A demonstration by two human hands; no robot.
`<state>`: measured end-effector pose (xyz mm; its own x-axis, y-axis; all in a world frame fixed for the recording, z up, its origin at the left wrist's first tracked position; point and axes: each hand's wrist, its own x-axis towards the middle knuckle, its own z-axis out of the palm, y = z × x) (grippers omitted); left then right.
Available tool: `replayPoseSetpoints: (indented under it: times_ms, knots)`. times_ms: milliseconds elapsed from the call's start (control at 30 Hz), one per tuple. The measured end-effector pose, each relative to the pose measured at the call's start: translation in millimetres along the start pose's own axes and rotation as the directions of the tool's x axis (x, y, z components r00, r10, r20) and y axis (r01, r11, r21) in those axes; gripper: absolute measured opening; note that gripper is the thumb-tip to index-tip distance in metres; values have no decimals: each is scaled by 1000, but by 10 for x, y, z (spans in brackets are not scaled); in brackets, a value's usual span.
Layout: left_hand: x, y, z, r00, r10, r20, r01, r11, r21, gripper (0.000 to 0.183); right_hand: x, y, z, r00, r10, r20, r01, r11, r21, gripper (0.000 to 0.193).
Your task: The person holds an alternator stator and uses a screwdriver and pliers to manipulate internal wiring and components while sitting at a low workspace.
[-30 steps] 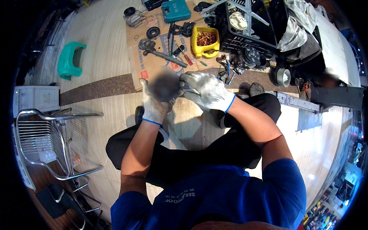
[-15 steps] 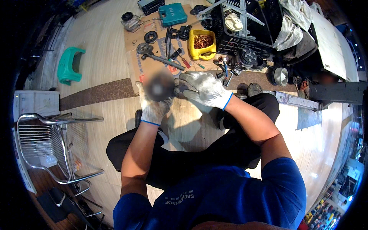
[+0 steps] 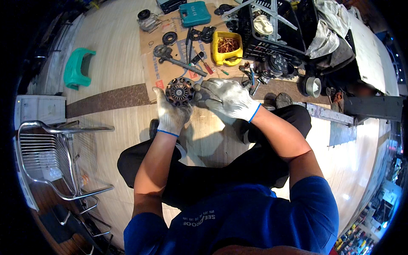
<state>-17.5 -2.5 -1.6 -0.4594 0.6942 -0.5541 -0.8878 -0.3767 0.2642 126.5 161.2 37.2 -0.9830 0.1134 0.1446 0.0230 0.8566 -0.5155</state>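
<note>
In my left hand (image 3: 173, 112), gloved in white, is a round slotted metal part (image 3: 180, 91) with a ringed centre and blocks around its rim. The left thumb stands up along its left side, and the palm supports it from below. My right hand (image 3: 227, 98), in a matching soiled white glove, comes in from the right. Its bent fingers meet the part's right rim, with the darkened fingertips pinching there. Just beyond the part, a long metal bar tool (image 3: 182, 66) with a round head lies on flattened cardboard (image 3: 148, 63).
Beyond lie a yellow cut-open jug (image 3: 227, 59) of copper-coloured bolts, a teal tool case (image 3: 194, 14), a black ring (image 3: 169, 38) and a red screwdriver (image 3: 207, 68). At right are a black crate (image 3: 272, 46) and pulley parts (image 3: 277, 63). A green stool (image 3: 79, 68) and metal chair (image 3: 63, 161) stand left.
The round part was a dark blur half a second ago and is sharp now. The surroundings have shifted slightly in the view; both hands keep nearly the same pose.
</note>
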Motion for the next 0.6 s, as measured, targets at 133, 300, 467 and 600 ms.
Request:
replayPoseSetpoints:
  times_ms: [133,300,467,600]
  knots:
    - [-18,9,48,999,14,-39,-16,999,-41,97,-11,-27,-5,1000,-7,-14,6,1000,-21,51]
    - [-6,-4,38,999,34,-11,-35,999,-26,98,-27,45,79,997,-44,-56,43,999,-21,52]
    - [32,-11,-49,999,52,-7,-52,999,-7,100,-21,0,51,1000,-7,1,7,1000,-12,52]
    - [39,-32,-58,998,63,-5,-63,998,-7,98,-13,8,58,1000,-9,3,9,1000,-2,52]
